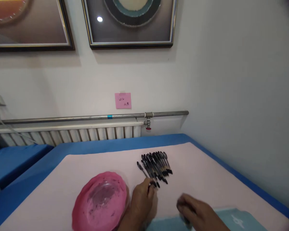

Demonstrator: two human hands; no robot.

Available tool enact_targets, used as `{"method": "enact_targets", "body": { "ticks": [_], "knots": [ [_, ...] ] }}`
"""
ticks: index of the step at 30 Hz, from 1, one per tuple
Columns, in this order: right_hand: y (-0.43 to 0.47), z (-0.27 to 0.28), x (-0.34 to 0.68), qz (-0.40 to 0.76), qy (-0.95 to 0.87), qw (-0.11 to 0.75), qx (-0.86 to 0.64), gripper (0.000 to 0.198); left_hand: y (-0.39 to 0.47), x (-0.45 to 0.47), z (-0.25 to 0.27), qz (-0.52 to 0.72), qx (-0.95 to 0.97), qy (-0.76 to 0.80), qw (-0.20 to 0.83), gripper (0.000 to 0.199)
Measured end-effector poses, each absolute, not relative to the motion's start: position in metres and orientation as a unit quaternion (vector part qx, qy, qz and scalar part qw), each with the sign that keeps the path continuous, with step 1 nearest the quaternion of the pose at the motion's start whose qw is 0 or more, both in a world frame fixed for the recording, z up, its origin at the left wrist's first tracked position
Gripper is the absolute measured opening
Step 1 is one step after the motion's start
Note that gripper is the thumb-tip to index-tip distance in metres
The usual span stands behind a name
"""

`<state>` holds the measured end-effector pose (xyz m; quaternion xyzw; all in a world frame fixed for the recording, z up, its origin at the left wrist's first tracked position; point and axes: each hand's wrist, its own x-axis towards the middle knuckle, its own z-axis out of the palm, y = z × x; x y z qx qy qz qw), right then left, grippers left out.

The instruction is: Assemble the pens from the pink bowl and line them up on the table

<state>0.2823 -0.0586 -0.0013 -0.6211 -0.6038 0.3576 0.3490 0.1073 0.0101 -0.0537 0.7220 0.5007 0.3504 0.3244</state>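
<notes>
Several black-capped clear pens (156, 165) lie side by side in a slanting row on the pale pink table cover (214, 179). At the near left end of that row is my left hand (142, 196), its fingers pinched on the lower end of the leftmost pen (142, 169). My right hand (195, 210) is curled closed over a light blue cloth or bag (233, 218) and is blurred by motion. Something dark shows beneath its fingers, too smeared to name.
A pink scalloped bowl (78, 208) with dark smudges inside stands left of my left hand. Blue cloth (106, 146) edges the table. Behind it are a radiator (96, 133), a metal pipe (62, 118) and a valve (148, 123). A white wall (243, 96) rises at right.
</notes>
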Motion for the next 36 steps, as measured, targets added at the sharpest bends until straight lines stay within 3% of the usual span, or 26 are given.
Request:
{"method": "enact_targets", "body": {
  "ticks": [3, 7, 17, 20, 24, 28, 36],
  "knots": [
    [-0.018, 0.02, 0.255, 0.378, -0.58, 0.441, -0.571, 0.015, 0.015, 0.101, -0.052, 0.374, 0.688, 0.523, 0.336, 0.026],
    [0.018, 0.001, 0.242, 0.379, -0.428, 0.601, -0.559, 0.015, 0.018, 0.094, -0.054, 0.402, 0.646, 0.554, 0.338, 0.027],
    [0.035, -0.034, 0.267, 0.424, -0.346, 0.607, -0.577, 0.019, 0.015, 0.085, -0.049, 0.474, 0.52, 0.555, 0.443, 0.034],
    [0.034, -0.034, 0.259, 0.433, -0.377, 0.591, -0.566, 0.033, 0.013, 0.085, -0.048, 0.497, 0.467, 0.543, 0.49, 0.045],
    [0.029, -0.033, 0.257, 0.359, -0.497, 0.537, -0.579, 0.056, 0.011, 0.083, -0.042, 0.537, 0.417, 0.51, 0.527, 0.071],
    [0.026, -0.031, 0.262, 0.301, -0.529, 0.514, -0.605, 0.066, 0.01, 0.076, -0.031, 0.584, 0.436, 0.515, 0.452, 0.08],
    [0.018, -0.019, 0.276, 0.171, -0.526, 0.567, -0.61, 0.071, 0.02, 0.051, -0.028, 0.592, 0.507, 0.581, 0.235, 0.071]
  ]
}}
